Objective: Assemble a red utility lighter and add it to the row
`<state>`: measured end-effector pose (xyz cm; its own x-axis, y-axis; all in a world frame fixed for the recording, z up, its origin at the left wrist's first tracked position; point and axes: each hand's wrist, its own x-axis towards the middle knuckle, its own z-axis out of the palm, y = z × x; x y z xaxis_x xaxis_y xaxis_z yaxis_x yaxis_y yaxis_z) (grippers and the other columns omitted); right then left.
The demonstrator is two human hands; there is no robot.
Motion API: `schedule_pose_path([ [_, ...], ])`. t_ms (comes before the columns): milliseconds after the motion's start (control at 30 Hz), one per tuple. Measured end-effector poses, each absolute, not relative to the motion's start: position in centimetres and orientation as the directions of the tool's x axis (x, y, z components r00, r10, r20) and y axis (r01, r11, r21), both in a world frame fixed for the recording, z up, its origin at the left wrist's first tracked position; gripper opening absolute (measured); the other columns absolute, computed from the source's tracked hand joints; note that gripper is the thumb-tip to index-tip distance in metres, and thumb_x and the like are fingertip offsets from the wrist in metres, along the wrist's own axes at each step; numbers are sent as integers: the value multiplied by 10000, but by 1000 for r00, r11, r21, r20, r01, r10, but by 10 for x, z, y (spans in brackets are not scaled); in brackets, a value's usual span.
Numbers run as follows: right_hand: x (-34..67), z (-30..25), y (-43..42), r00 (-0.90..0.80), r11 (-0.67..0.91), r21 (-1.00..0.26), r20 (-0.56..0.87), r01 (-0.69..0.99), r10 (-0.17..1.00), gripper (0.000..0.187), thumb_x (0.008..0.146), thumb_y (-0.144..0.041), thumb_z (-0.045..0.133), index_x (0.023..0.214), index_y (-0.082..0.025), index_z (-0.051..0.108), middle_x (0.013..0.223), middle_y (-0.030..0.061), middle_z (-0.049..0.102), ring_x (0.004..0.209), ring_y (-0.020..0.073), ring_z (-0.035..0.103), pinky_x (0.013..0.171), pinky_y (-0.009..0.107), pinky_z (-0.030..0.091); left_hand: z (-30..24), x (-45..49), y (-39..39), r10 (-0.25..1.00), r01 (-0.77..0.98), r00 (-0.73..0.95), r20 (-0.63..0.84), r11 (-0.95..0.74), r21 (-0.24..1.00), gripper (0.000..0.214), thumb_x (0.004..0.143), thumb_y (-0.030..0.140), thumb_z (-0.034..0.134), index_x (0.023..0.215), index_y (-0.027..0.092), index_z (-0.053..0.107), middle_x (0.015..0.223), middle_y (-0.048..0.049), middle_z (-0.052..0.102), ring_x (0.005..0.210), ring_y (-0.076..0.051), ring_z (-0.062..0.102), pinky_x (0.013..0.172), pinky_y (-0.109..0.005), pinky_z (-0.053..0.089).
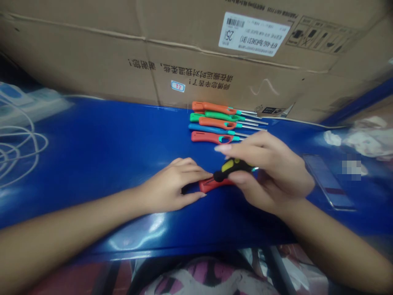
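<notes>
A red long-necked lighter (204, 187) lies on the blue table, its left end between the thumb and fingers of my left hand (172, 184). My right hand (273, 172) is closed around a small screwdriver (227, 166) with a black and yellow handle. The thin shaft points down to the left, and its tip is at the slot in the lighter's handle. My right hand and the screwdriver hide most of the lighter's right part. Just beyond my hands, several long-necked lighters (211, 137) in red, blue, orange and green lie in a stack, metal tubes to the right.
A large cardboard box (107, 61) stands along the back of the blue table (101, 151). On the right lies a phone (330, 184), with crumpled white material (371, 137) behind it. Coiled white cable (33, 135) and a power strip (46, 104) are at the left.
</notes>
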<state>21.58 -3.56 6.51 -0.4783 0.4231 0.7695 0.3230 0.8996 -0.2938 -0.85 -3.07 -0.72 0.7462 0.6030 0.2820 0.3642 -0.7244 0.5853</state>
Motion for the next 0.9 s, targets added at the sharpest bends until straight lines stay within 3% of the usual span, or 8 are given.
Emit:
schedule_pose_path([
  [67,217,66,-35,-539,886,-378,704,269,464,369,994,-194,479,1340,-245,597,1141,62,720,946,189,685,825,368,607,-7,-8,-30,598,364,751,281,-729,579,317,921,272,652,1237,246,653,1166,-32,712,1090,-226,593,962,-382,414],
  [133,218,66,-34,-567,867,-449,665,217,486,377,994,-188,470,1350,-229,586,1137,63,723,929,188,696,859,393,604,-7,-8,-30,595,363,750,287,-734,573,311,918,271,655,1227,234,657,1140,-35,715,1080,-229,591,950,-380,414],
  [233,217,68,-34,-521,895,-345,728,283,445,305,921,-213,651,1225,-236,663,960,37,750,862,186,698,854,356,603,-7,-9,-30,595,352,745,301,-735,580,293,916,279,665,1204,232,666,1097,-37,712,1039,-216,595,925,-366,422],
  [333,217,69,-35,-525,893,-239,739,382,423,372,919,-201,651,1285,-264,628,1041,36,752,927,189,703,862,331,599,-8,-9,-30,595,350,748,295,-731,586,285,917,276,664,1199,238,668,1114,-34,712,1043,-213,595,938,-370,420],
  [433,218,70,-37,-579,884,-347,669,312,467,433,974,-153,497,1400,-221,534,1213,62,715,1046,193,694,943,378,579,-8,-9,-30,594,358,752,286,-732,579,293,919,268,654,1210,233,664,1155,-37,715,1090,-229,596,965,-387,412],
  [500,219,70,-37,-595,875,-403,646,266,479,392,971,-152,496,1355,-177,572,1163,74,730,1037,194,698,963,383,570,-8,-8,-30,594,361,750,292,-737,572,300,924,283,652,1218,223,662,1186,-48,710,1127,-241,593,981,-396,408],
  [633,217,72,-36,-583,904,-318,692,285,427,276,920,-109,588,1178,-158,674,1002,50,762,952,173,709,960,327,564,-10,-8,-29,597,346,744,300,-728,592,288,918,309,675,1195,232,674,1124,-38,720,1072,-218,619,940,-368,434],
  [900,214,76,-39,-601,909,-290,683,300,416,223,913,-165,651,1130,-174,700,974,26,757,923,142,707,908,242,567,-10,-8,-30,615,342,725,310,-712,613,235,935,376,661,1109,221,695,1078,-46,732,1034,-217,644,922,-365,463],
])
